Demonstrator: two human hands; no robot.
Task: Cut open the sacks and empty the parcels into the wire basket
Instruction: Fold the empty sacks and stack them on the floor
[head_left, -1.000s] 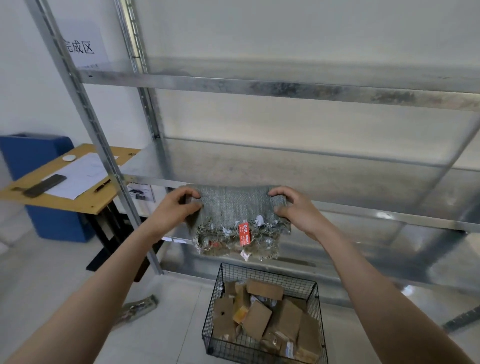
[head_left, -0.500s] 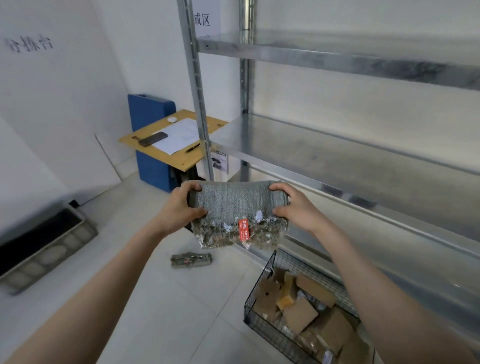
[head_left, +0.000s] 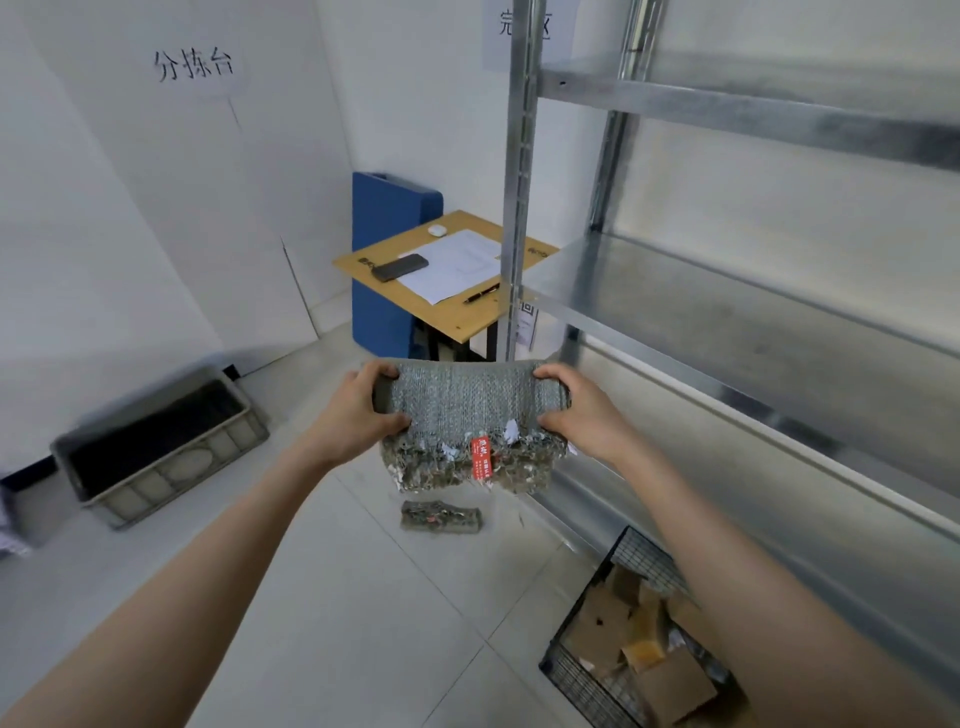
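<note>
The grey sack (head_left: 462, 410), folded over, is held up in the air just in front of the rack (head_left: 519, 208), level with the foot of its near upright. It is gripped at both ends: the left hand (head_left: 358, 410) is curled round the left edge, fingers hooked over the top fold and thumb pressed in below, and the right hand (head_left: 576, 410) is clamped on the right edge in the same way. The frayed, cut edge is left hanging downward, and a red tag (head_left: 481, 457) is seen dangling at its middle. The wire basket (head_left: 644, 558) is found on the floor against the base of the rack, packed with brown cardboard parcels (head_left: 670, 686), and the held sack is kept well apart from it. A second sack (head_left: 440, 517), rolled up, is seen lying on the tiles just out from the rack's base. Beyond the rack's upright a wooden desk (head_left: 452, 312) is set, with a phone (head_left: 400, 267), a sheet of paper (head_left: 457, 265) and a pen (head_left: 481, 293) laid on it. A grey crate (head_left: 161, 452) is parked by the wall, far from the rack.
</note>
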